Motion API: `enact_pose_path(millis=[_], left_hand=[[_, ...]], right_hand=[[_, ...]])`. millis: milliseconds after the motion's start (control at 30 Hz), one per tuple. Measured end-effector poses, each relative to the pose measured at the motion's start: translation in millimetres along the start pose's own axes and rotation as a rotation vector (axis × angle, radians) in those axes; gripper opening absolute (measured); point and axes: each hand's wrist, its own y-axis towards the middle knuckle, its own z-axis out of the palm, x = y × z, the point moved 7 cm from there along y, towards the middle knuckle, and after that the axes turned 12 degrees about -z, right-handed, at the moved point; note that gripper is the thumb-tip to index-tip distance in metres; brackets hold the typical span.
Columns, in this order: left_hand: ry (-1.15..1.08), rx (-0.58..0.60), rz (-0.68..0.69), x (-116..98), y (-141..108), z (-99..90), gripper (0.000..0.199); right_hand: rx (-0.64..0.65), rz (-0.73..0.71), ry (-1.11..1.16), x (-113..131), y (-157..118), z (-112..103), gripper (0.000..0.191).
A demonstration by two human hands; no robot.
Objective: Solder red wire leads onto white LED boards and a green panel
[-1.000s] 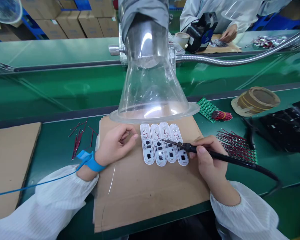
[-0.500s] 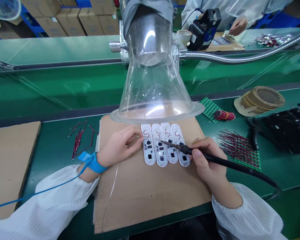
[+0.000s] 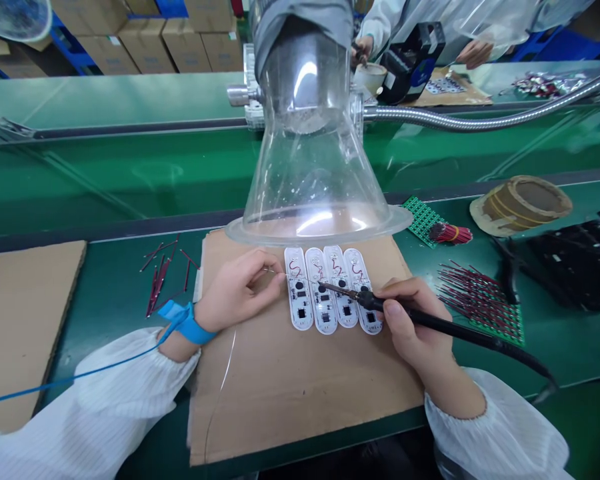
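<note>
Several white oval-ended circuit boards (image 3: 299,300) lie side by side on a brown cardboard sheet (image 3: 300,387), each with a short red wire near its far end. My right hand (image 3: 417,323) grips a black soldering iron (image 3: 430,321) like a pen; its tip is at the second board from the left. In my left hand (image 3: 245,283), thumb and forefinger pinch a thin solder wire (image 3: 225,377), whose end reaches over the leftmost board. The wire's tail trails down the cardboard. A blue wrist strap (image 3: 190,325) circles my left wrist.
A clear fume hood (image 3: 315,173) hangs just beyond the boards. Dark red wires (image 3: 157,283) lie at left; more wires (image 3: 470,287) rest on a green board at right, near a bundled wire bunch (image 3: 450,233) and a cardboard ring (image 3: 523,203). A co-worker's hand (image 3: 475,53) shows across the bench.
The iron's tip has shifted slightly left and stays at the second board. My left hand has drawn back a little from the leftmost board. A co-worker's other hand has appeared behind the hood.
</note>
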Motion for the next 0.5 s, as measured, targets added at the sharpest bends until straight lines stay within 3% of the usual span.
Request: enact_pose_path(millis=[167, 300, 500], left_hand=[[0.002, 0.040, 0.007, -0.6, 0.3, 3.2, 0.007], [-0.009, 0.057, 0.024, -1.7, -0.2, 4.8, 0.007], [-0.018, -0.036, -0.017, -0.1, -0.6, -3.5, 0.009]], right_hand=[[0.092, 0.007, -0.039, -0.5, -3.2, 1.4, 0.007], [0.094, 0.016, -0.048, -2.3, -5.4, 0.0, 0.007], [0.102, 0.016, -0.056, -6.2, -6.7, 1.3, 0.009]])
